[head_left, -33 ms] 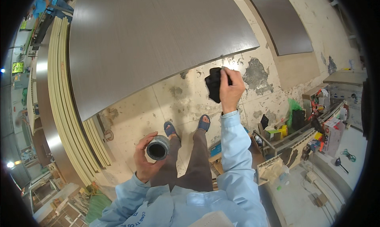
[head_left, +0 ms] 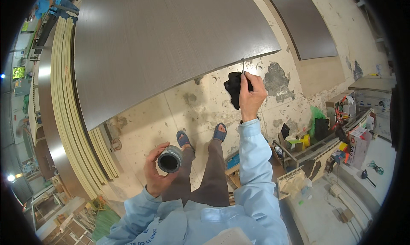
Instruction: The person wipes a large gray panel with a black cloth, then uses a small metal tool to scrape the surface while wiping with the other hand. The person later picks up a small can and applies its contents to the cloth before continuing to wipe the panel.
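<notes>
My left hand [head_left: 157, 170] is wrapped round a grey, paint-stained round can [head_left: 174, 150], its dark open mouth facing up. My right hand [head_left: 252, 93] pinches a thin brush-like stick [head_left: 243, 66], and a crumpled black cloth [head_left: 232, 89] hangs from the same hand. The stick's dark tip meets the near edge of a large dark brown wood-grain panel [head_left: 171, 35], close to its right corner. Whether the tip has bristles is too small to tell.
A narrower brown panel [head_left: 303, 27] lies at the far right. Stacked pale-edged boards [head_left: 70, 112] stand on the left. On my right are a cluttered tool cart [head_left: 314, 149] and a bench [head_left: 320, 215]. A person in blue [head_left: 45, 5] is at the far left.
My right hand has shifted slightly right with the cloth. The thin stick now shows more upright, its tip at the panel's edge. My left hand and the can have hardly moved.
</notes>
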A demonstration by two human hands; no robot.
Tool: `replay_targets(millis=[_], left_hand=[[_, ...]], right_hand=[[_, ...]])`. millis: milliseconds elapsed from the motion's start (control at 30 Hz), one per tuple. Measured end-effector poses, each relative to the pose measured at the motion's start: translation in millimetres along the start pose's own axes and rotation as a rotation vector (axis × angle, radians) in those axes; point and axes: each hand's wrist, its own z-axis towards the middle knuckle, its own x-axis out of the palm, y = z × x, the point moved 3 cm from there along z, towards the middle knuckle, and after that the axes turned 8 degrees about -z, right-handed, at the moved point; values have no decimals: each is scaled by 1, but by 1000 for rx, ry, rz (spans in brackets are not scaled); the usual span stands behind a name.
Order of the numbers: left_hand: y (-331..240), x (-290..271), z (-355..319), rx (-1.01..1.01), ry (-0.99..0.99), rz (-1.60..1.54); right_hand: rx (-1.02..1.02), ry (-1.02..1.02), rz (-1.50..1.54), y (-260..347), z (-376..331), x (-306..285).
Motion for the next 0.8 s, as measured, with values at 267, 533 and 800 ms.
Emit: replay_targets(millis=[267, 533, 800], left_hand=[[14, -19, -5, -3, 22, 28], [24, -37, -17, -58, -3, 20], [33, -59, -25, -58, 3, 9]], right_hand=[[-80, 112, 66, 16, -28, 24], [-133, 263, 88, 36, -53, 40], [2, -133, -50, -9, -15, 11]])
